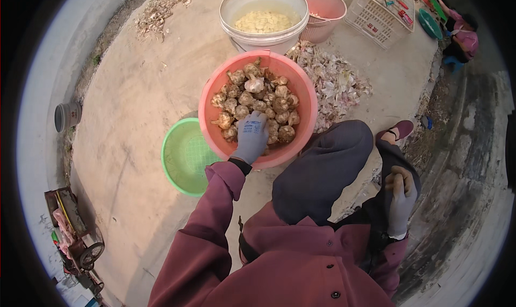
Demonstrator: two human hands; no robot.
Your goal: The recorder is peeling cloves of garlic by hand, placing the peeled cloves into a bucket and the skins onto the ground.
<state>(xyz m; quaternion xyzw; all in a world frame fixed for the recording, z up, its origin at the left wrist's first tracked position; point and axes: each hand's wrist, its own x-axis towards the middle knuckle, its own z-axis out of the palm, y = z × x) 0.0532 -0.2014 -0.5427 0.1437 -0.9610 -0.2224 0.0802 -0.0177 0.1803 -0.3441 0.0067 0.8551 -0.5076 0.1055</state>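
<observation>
A pink basin filled with dirt-streaked garlic bulbs stands on the ground in front of me. My left hand, in a grey glove, reaches over its near rim and down among the bulbs. Its fingers are bent and close together; whatever they grip is hidden beneath the hand. One paler garlic bulb lies on top just beyond. My right hand, gloved too with browned fingertips, is by my right leg. Its fingers are curled in, and I cannot make out what they hold.
A green mesh basket sits left of the basin. Beyond are a white bucket with peeled cloves in water, a pink bucket and a white crate. Garlic skins are heaped at right. Another person sits far right.
</observation>
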